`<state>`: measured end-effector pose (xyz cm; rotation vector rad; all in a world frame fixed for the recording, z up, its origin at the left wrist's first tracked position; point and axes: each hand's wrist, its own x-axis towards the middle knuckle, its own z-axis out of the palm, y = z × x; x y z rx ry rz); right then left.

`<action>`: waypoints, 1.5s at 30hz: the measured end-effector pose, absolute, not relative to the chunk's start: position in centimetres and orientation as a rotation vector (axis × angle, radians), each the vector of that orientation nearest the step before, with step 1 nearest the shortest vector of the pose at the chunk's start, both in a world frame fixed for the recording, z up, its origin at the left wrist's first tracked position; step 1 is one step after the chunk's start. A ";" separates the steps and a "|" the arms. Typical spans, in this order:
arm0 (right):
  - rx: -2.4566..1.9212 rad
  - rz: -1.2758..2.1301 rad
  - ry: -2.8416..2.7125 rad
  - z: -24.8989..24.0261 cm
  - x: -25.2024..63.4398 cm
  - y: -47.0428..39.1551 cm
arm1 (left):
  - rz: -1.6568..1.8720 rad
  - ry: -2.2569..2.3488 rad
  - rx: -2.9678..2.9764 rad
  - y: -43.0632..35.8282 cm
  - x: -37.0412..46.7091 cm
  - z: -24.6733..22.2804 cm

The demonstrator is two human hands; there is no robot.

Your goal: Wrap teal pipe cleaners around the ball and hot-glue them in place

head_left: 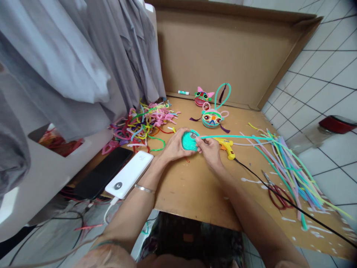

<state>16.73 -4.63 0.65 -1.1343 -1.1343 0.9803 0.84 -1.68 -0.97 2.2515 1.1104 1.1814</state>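
Turquoise in both grips from the head camera: apparently laying or winding a long strip onto the round piece, just left of the yellow glue gun, with the left hand curled wide around the piece and the right hand seemingly pinched narrow on the strip. Calls next, probably, for firm left hold and slow feeding of the strip. Leaves bare board from the gun's near side to the front edge, with black cord, scissors and bundled stems to the gun's right, decorated heads beyond and leftward.
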 end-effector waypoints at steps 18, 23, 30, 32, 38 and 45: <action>-1.071 0.994 -1.095 0.9 17.0 -4.8 | 1.202 1.091 2.366 -1.5 1.1 -1.1; -1.060 0.990 -1.165 1.2 16.8 -5.0 | 1.189 1.150 2.405 -1.8 1.4 -0.9; -1.079 0.798 -1.304 0.7 17.0 -5.1 | 1.101 1.241 2.460 -2.5 1.8 -0.5; -1.050 0.747 -1.330 0.4 17.1 -4.9 | 1.077 1.254 2.464 -2.6 1.8 -0.5; -1.058 0.744 -1.419 0.1 17.5 -4.9 | 1.028 1.329 2.469 -2.9 1.9 -0.2; -1.021 0.679 -1.438 0.5 17.2 -5.5 | 0.958 1.363 2.507 -3.6 1.9 0.7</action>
